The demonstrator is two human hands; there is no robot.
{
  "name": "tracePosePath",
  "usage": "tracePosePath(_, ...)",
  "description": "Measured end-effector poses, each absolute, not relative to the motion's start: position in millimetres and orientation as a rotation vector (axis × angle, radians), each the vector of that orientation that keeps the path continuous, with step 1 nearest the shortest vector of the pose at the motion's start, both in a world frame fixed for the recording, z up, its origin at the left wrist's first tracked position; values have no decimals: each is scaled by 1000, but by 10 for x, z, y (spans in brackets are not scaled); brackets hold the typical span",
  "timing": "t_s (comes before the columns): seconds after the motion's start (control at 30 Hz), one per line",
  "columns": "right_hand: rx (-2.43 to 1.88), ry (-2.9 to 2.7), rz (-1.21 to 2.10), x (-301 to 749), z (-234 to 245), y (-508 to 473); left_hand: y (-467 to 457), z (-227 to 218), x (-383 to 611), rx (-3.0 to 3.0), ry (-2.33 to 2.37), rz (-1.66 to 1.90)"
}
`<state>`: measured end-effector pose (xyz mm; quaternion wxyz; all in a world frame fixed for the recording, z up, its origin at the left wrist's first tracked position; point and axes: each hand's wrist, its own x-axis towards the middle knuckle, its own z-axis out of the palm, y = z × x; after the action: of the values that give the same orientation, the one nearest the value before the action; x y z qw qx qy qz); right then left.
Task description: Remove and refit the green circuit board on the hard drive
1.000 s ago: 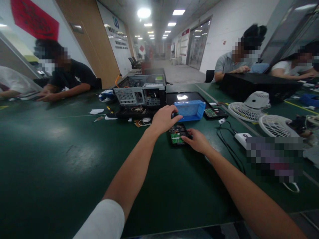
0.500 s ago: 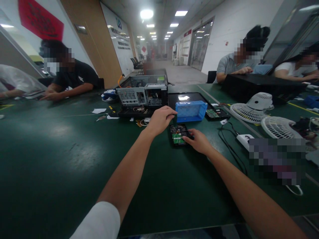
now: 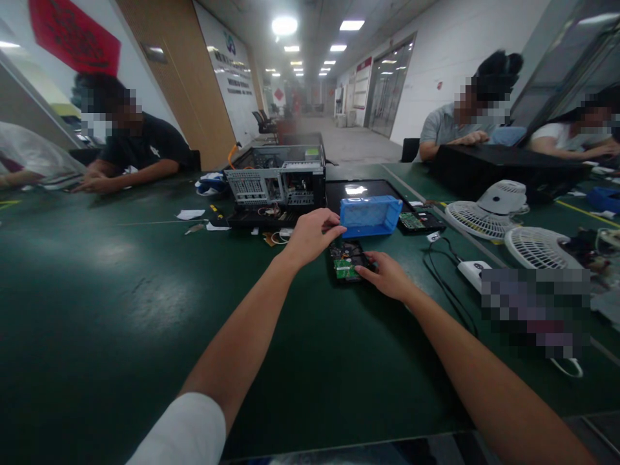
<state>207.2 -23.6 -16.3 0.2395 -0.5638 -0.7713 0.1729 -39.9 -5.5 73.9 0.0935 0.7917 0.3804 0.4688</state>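
A black hard drive [image 3: 347, 266] with a green circuit board lies on the table in front of me. My right hand [image 3: 385, 274] grips its right side, the thumb over the top near the board and the fingers along the edge. Over the drive's far left corner, my left hand [image 3: 314, 236] has its thumb and fingertips pinched together. Whatever may be between them is dark and too small to make out. Just behind the drive a blue plastic bin [image 3: 371, 216] rests on its side, its open face turned toward me.
An opened computer case [image 3: 276, 184] stands behind my left hand. A dark flat panel [image 3: 358, 188] lies behind the bin. To the right are another circuit-board unit [image 3: 419, 221], white fans [image 3: 484, 213] and a power strip [image 3: 477, 274] with a black cable. Other people sit across the table.
My left fingertips have come down slightly and the fingers have shifted in their pinch. My right hand stays on the hard drive. The whole view has shifted slightly.
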Motion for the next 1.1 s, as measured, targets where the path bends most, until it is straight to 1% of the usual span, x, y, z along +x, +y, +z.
tracePosePath(0.27, -1546, -2111, 482, 2073, -162, -234, -56, 744, -399, 2400, 1135, 1391)
tracePosePath(0.47, -1554, -2110, 469, 2069, -154, -241, -47, 767, -441, 2471, 1230, 1342)
tracePosePath(0.67, -1553, -2117, 441, 2058, -161, -247, -71, 797, -437, 2520, 1154, 1323)
tracePosePath(0.87, -1536, -2123, 423, 2067, -202, -215, -54, 739, -392, 2456, 1139, 1314)
tracePosePath(1.1, -1529, -2116, 422, 2076, -214, -212, -73, 685, -309, 2388, 1103, 1412)
